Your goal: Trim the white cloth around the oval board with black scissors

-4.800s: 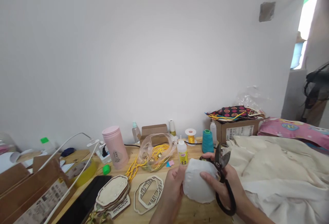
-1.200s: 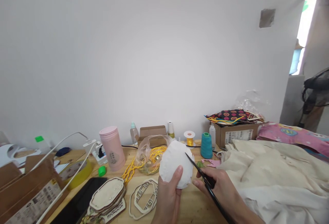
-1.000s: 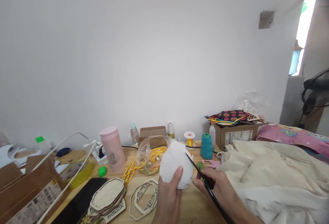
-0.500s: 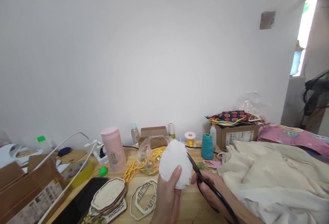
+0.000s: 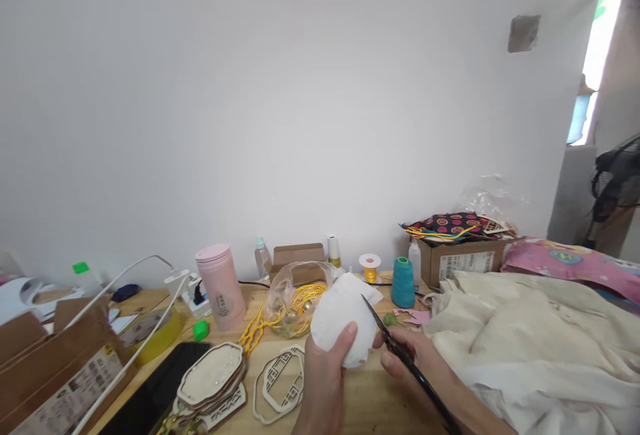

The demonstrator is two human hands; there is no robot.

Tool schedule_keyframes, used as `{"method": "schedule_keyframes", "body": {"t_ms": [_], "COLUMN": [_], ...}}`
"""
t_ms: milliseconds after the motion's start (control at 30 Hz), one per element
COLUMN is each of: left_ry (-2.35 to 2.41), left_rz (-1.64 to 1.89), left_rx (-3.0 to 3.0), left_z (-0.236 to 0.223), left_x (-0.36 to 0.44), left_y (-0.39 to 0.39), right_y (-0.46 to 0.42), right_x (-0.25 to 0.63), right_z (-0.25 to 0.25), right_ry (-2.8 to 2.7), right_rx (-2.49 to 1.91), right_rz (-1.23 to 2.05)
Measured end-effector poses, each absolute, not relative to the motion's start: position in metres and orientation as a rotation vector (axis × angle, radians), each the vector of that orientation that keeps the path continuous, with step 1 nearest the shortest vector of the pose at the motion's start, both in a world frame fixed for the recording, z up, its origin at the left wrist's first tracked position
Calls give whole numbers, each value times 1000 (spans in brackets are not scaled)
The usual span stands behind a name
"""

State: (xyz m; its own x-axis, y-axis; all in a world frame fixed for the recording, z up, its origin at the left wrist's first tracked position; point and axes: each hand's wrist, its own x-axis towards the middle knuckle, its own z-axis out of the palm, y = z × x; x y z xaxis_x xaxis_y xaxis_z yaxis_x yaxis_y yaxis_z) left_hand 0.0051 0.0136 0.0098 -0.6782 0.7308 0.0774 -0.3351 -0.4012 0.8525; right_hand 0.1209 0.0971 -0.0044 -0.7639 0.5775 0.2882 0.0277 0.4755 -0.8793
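My left hand (image 5: 330,362) pinches a rounded white piece of fabric or paper (image 5: 343,318) between thumb and fingers, holding it up over the wooden table. The piece has a notched lower right edge and a pointed flap at its upper right. Wrapped around black-handled scissors (image 5: 387,338) is my right hand (image 5: 413,355). The dark blades point up and left, lying against the right side of the white piece. Whether the blades are parted is hard to make out.
Left of my hands lie a wooden fretwork frame (image 5: 283,388), stacked wooden plaques (image 5: 210,378) and a phone (image 5: 155,388). Behind stand a pink tumbler (image 5: 221,288), a bag of yellow cord (image 5: 300,302) and a teal thread cone (image 5: 403,285). Cream cloth (image 5: 505,328) heaps up at right.
The white piece has turned a little, and a pointed flap now sticks out at its upper right. The scissors have shifted slightly, with the blade tip farther over the piece.
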Motion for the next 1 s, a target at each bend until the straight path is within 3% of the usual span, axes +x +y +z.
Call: {"method": "schedule_keyframes", "body": {"t_ms": [667,1000], "left_ry": [1194,1096], "left_rz": [2040,2134], "left_rx": [617,523], "left_z": [4,18], "left_x": [6,-5], "left_y": [15,13], "right_y": [105,97], "right_x": [125,125], "right_z": [0,7], "right_ry": [-2241,-2145], "right_rx": [-713,-426], "right_rz": [715,1347]}}
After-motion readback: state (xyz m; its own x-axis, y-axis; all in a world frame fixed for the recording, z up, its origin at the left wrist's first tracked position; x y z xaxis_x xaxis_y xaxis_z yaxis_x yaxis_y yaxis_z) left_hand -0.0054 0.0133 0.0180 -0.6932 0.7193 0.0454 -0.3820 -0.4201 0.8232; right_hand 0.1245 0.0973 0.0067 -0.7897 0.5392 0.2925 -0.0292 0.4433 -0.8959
